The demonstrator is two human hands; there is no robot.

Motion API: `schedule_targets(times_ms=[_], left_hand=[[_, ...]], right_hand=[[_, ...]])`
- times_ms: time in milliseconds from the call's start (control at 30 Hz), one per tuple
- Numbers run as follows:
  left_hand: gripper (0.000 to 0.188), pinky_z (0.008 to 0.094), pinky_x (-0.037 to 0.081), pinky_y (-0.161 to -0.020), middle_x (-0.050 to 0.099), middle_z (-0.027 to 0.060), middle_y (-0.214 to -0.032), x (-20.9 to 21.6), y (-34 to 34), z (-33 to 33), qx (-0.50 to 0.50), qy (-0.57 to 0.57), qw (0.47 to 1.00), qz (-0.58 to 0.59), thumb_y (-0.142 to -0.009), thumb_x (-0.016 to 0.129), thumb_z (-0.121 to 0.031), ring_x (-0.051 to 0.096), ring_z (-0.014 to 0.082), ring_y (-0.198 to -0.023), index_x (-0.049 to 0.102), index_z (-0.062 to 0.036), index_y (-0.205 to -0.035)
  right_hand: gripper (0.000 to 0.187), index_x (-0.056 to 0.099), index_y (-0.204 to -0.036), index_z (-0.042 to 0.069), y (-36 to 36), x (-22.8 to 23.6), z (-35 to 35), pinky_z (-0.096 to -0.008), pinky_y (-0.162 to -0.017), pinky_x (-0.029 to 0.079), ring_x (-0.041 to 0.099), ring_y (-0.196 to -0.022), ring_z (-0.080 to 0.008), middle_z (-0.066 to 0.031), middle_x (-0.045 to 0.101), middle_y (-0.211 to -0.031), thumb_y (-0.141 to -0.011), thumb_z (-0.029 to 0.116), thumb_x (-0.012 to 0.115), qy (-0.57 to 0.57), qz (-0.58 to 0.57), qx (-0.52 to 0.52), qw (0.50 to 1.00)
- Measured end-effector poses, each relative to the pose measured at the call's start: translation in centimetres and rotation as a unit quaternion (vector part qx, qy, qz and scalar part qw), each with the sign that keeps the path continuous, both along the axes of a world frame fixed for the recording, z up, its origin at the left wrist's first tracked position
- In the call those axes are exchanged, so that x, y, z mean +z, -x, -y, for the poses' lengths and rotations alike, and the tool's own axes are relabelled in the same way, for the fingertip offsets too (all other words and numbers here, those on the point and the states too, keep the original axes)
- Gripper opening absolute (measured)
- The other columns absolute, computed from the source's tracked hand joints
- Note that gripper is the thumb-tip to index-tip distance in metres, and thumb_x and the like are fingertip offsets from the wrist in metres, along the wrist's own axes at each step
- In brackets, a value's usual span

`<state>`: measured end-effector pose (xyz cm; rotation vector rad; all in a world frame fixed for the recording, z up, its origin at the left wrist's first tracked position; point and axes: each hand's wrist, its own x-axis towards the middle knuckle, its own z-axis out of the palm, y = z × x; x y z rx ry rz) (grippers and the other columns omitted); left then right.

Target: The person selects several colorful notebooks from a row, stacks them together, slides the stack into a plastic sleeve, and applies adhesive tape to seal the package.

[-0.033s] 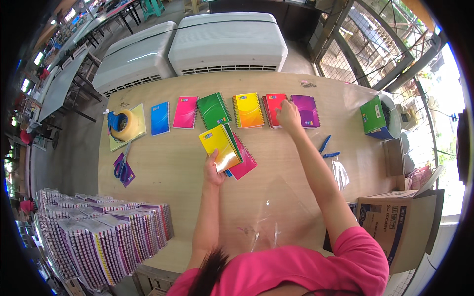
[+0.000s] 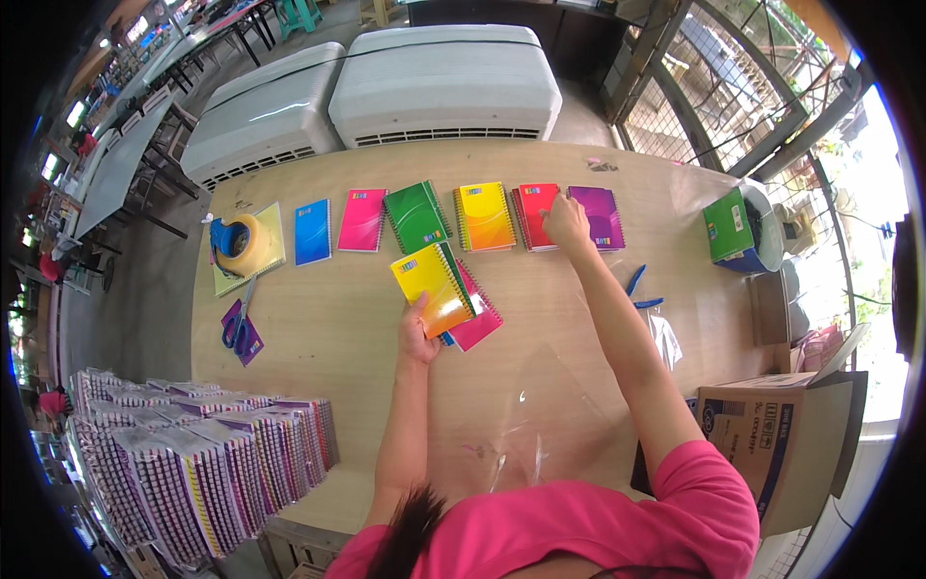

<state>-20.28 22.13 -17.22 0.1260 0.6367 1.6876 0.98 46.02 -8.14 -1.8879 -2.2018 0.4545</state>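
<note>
Pale table (image 2: 328, 338), white units (image 2: 444, 82) beyond; left hand (image 2: 418, 335) grips notebooks (image 2: 433, 285); right hand (image 2: 568, 228), closure unclear, over red notebook (image 2: 533, 207)

Scissors (image 2: 242, 314) near a yellowish tape roll (image 2: 258, 246) — at right, a cardboard box (image 2: 743, 439) — beyond, pale casings (image 2: 444, 82)
</note>
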Motion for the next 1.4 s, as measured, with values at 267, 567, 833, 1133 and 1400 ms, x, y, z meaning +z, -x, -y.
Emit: schedule_targets(times_ms=[267,567,833,1133,1400], left_hand=[[0.039,0.0428,0.048,-0.099,0.061,0.0100,-0.127,-0.1,-0.1,0.0,0.026,0.028,0.999,-0.035,-0.099,0.055,-0.023,0.060,0.0257,-0.116,0.048,-0.0060,-0.133],[0.040,0.0397,0.048,-0.100,0.059,0.0086,-0.129,0.7,0.0,-0.5,0.044,0.033,0.998,-0.037,-0.100,0.053,-0.021,0.058,0.0240,-0.119,0.046,-0.0071,-0.136],[0.049,0.0419,0.048,-0.100,0.057,0.0075,-0.130,1.7,-0.9,0.4,-0.065,-0.017,0.997,0.039,-0.098,0.058,-0.027,0.057,0.0234,-0.119,0.041,-0.0096,-0.141],[0.046,0.0473,0.054,-0.092,0.063,0.0130,-0.125,1.5,-2.2,2.6,-0.187,-0.049,0.971,0.141,-0.098,0.055,-0.032,0.063,0.0274,-0.114,0.049,-0.0020,-0.133],[0.043,0.0458,0.052,-0.096,0.063,0.0139,-0.126,0.9,-2.9,1.3,-0.089,0.038,0.995,0.038,-0.097,0.052,-0.026,0.063,0.0290,-0.113,0.049,-0.0019,-0.134]], right_hand=[[0.065,0.053,-0.125,-0.001,4.4,0.5,1.5,-0.0551,-0.093,0.048,0.046,-0.127,-0.0363,-0.0139,0.050,-0.132,-0.077,0.033,0.079,-0.086,0.053,0.025,0.995],[0.072,0.039,-0.131,-0.005,8.3,-1.4,1.2,-0.0473,-0.085,0.054,0.065,-0.100,-0.0377,-0.0254,0.064,-0.109,-0.074,0.017,0.077,0.064,-0.141,-0.023,0.988],[0.035,0.072,-0.104,0.008,6.0,7.9,6.7,-0.0359,-0.077,0.054,0.067,-0.084,-0.0243,-0.0089,0.069,-0.089,-0.069,0.005,0.078,0.182,-0.156,0.455,0.858],[0.032,0.064,-0.105,0.005,5.1,2.5,6.8,-0.0433,-0.088,0.052,0.058,-0.111,-0.0316,-0.0136,0.063,-0.113,-0.074,0.010,0.075,-0.084,-0.128,0.215,0.965],[0.063,0.050,-0.121,-0.005,1.4,-0.5,1.0,-0.0447,-0.094,0.053,0.054,-0.118,-0.0409,-0.0258,0.056,-0.124,-0.076,0.027,0.081,0.006,0.063,-0.056,0.996]])
